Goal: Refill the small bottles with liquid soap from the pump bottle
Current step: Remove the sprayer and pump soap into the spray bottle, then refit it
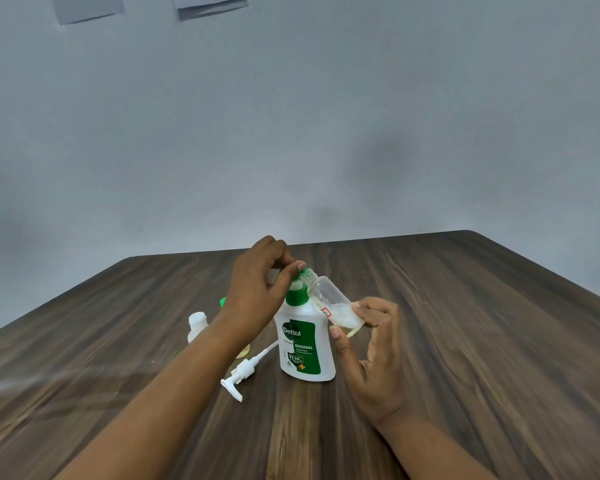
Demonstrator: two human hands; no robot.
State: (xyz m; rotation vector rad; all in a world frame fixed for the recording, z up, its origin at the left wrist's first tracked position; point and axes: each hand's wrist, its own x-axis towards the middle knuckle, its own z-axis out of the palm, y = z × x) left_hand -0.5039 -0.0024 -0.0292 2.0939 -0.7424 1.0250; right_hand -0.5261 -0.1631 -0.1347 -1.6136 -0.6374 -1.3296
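While the right hand pinches the base of the small bottle between thumb and curled fingers, the clear bottle tilts up and leftward from that grip, its mouth meeting the green top of the pump bottle, where the left hand curls its fingertips round it. The little bottle looks light, thin-walled and probably soap-slick — best held low on the body, without squeezing — while the pump bottle stands upright just left of the grip. Farther left lie a loose white pump and a capped bottle on the table.
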